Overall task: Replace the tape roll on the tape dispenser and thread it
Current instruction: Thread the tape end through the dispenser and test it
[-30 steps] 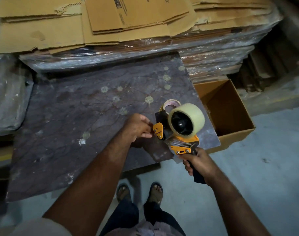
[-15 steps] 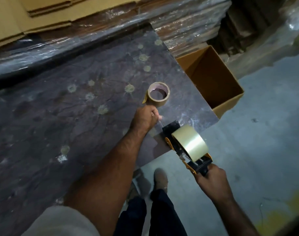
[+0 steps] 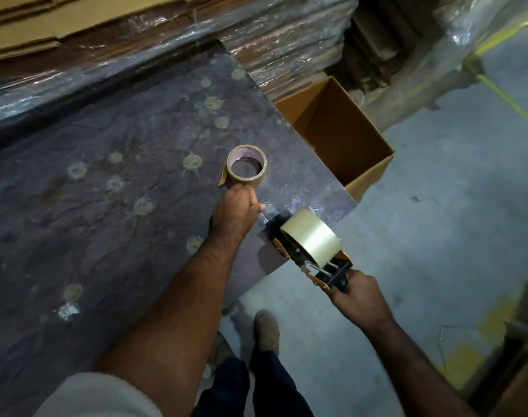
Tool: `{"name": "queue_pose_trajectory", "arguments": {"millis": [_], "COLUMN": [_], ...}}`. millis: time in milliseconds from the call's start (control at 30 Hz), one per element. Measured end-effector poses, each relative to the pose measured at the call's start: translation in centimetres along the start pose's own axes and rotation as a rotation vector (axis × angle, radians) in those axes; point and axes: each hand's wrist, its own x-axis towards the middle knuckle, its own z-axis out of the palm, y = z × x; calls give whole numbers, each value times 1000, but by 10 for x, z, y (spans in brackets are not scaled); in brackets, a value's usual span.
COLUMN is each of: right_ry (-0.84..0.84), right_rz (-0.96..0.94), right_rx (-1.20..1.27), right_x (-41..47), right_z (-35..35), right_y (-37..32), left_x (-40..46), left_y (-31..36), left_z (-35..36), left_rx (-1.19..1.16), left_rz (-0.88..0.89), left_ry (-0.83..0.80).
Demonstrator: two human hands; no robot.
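The orange and black tape dispenser lies tipped over the near right corner of the dark table, with a full clear tape roll mounted on it. My right hand grips its black handle. My left hand is closed just left of the dispenser's front, fingers pinching what looks like the thin free end of the tape. A nearly used-up brown tape roll lies flat on the table just beyond my left hand.
An open cardboard box stands on the floor against the table's right side. Plastic-wrapped stacks of flat cardboard rise behind the table. My feet are on the grey concrete floor below the table corner.
The dispenser was upright facing me a second ago; it has been tipped down toward the table corner. My left hand shifted to its front and pinches there. The view swung right.
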Motion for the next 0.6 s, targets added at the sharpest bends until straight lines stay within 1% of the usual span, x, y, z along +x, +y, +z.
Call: {"name": "queue_pose_trajectory", "arguments": {"millis": [67,133,167,200,233,300,367,433,500,600], "right_ry": [-16,-32,-44,-55,-69,-83,-74,-55,-49,-72], "right_rz": [6,12,11,10,15,8,-14,2,44,91], "right_rx": [12,11,9,15,23,9,-17,-22,-23,-28], "right_x": [2,3,4,5,7,8,7,1,-10,-23], "right_z": [0,-1,-2,-2,-3,-3,-3,-3,-5,-6], "right_y": [-2,-3,-1,1,2,6,10,19,37,58], "left_x": [-11,-26,-33,-36,-38,-38,-36,-39,-45,-48], "left_y": [-4,-6,-6,-8,-10,-13,-12,-8,-3,10], "left_z": [-1,0,1,3,7,10,9,12,17,29], "left_rx": [20,103,126,109,62,-3,49,120,198,320], "left_rz": [68,238,357,454,498,443,369,340,293,168], "left_ry": [86,178,166,105,23,-105,-149,-141,-86,-59]}}
